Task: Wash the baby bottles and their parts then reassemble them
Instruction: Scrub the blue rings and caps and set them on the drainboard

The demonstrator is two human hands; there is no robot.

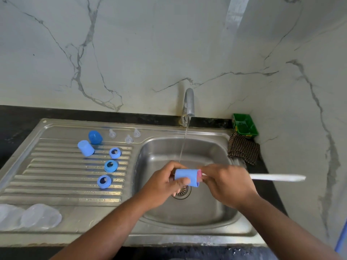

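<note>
Marble-patterned wall panels rise behind a black tabletop [16,117] that carries a steel sink [187,220] with a ribbed drainboard [56,175] on its left side. Water runs in a thin stream from the tap [189,102] at the back edge of the basin.

Over the basin, near the drain [181,192], the left hand [161,186] is closed around a light blue bottle cap [186,177] lying on its side, its open end facing right. The right hand [227,184] grips a white brush handle [277,177] that sticks out to the right, and the pink brush head [199,174] sits in the cap's mouth.

On the drainboard lie three blue collar rings [111,165] in a line, two more blue caps [90,142] toward the back, and three clear teats [129,139] near the back edge. Clear bottles [40,216] lie at the front left corner. A checked cloth [244,150] and a green tray [245,125] sit at the back right corner of the tabletop.
</note>
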